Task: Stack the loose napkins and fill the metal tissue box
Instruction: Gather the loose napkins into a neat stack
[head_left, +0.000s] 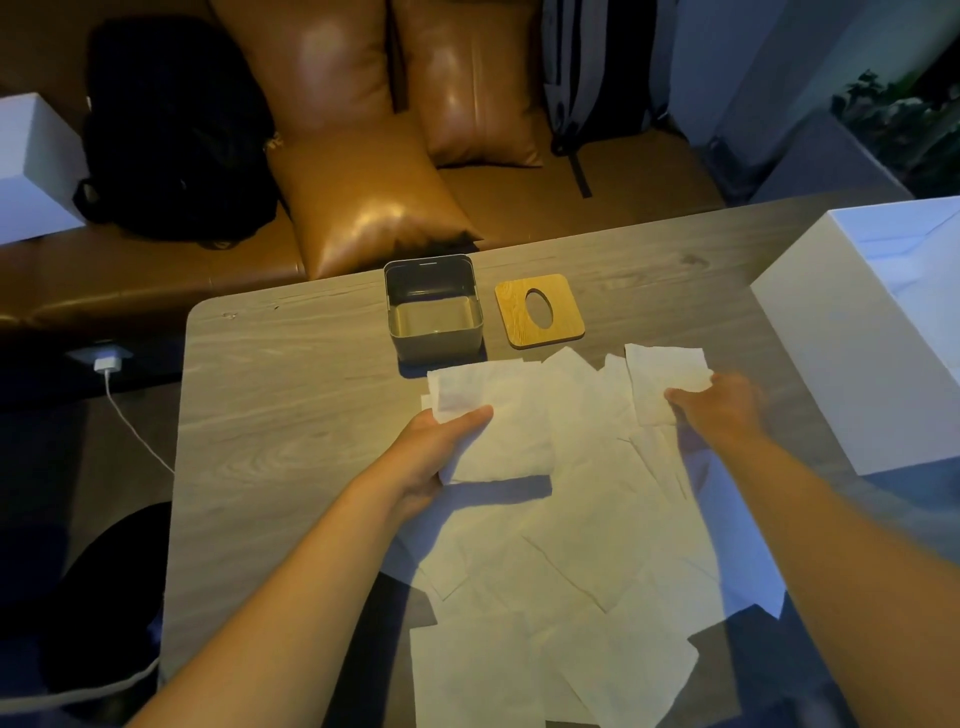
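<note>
Several loose white napkins (587, 545) lie spread over the grey wooden table (291, 415). My left hand (436, 452) grips a small stack of napkins (498, 421), thumb on top, just in front of the open metal tissue box (434, 309). The box stands empty at the table's far edge. Its wooden lid (539, 310) with an oval hole lies flat to the right of it. My right hand (717, 408), blurred, pinches the near edge of one napkin (665, 371) at the far right of the pile.
A large white box (852, 374) stands on the table at the right. Behind the table runs a brown leather sofa with cushions (363, 208) and a black bag (176, 140). A charger and white cable (124, 405) hang at the left.
</note>
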